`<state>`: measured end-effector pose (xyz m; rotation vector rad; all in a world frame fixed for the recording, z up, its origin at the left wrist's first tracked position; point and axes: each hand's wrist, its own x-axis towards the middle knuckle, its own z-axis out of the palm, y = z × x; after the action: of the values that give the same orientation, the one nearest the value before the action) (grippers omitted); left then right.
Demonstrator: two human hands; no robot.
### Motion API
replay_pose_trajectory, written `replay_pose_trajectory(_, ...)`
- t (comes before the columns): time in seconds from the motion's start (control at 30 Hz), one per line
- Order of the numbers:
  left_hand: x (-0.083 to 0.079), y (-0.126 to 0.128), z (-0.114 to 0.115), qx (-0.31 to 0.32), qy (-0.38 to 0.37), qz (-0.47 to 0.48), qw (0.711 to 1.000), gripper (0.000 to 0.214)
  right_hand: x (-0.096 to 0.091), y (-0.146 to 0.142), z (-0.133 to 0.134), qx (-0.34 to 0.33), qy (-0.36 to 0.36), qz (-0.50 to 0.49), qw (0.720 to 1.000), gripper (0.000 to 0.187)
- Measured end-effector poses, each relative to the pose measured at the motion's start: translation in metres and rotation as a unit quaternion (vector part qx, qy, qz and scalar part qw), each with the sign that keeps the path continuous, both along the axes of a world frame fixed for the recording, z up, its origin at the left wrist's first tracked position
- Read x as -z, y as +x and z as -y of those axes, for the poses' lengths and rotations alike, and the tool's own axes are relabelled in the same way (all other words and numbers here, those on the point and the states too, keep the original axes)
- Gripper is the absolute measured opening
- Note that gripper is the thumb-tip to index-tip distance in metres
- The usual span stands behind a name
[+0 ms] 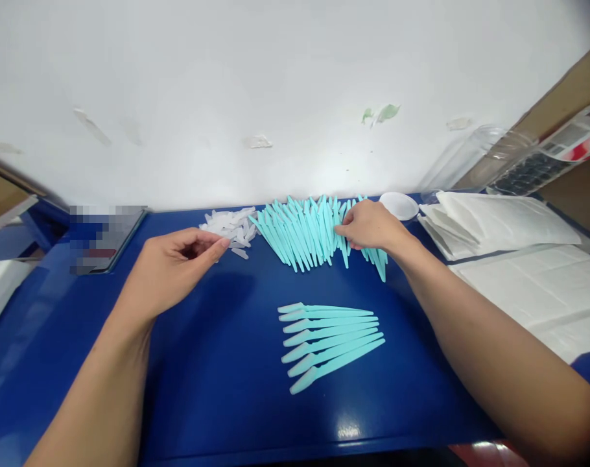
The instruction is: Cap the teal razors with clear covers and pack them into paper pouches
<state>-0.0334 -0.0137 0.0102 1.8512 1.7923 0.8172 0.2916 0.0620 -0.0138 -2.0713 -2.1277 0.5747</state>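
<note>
Teal sticks (299,233) heaped at back of bench (217,395); my right grip (367,226) pinches some. Left grip (178,266) half-curled beside clear caps (229,224), cannot tell if holding one. Seven finished sticks (329,337) in row, it seems; most of heap left.

The blue worktop (217,389) is carrying a heap of teal handles (299,233), a neat row (329,337) of more, clear caps (229,226), a white dish (399,205) and stacked white bags (494,220).

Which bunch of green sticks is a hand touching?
The messy back pile, under the right hand; the neat front row lies untouched.
</note>
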Motion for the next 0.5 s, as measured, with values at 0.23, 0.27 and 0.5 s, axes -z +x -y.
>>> replay_pose_trajectory(0.23,-0.001,-0.006,0.000,-0.010,-0.001,-0.016,1.000,0.038,0.000,0.002,-0.006,0.020,-0.016,-0.049,0.998,0.020)
replay_pose_trajectory(0.27,-0.003,-0.010,0.000,-0.014,-0.002,-0.018,1.000,0.038,-0.002,0.004,-0.005,0.024,-0.010,-0.057,0.998,0.019)
replay_pose_trajectory(0.5,-0.004,-0.073,-0.006,0.085,-0.149,-0.113,0.979,0.041,-0.025,0.017,0.027,-0.008,-0.010,-0.262,0.965,0.012)
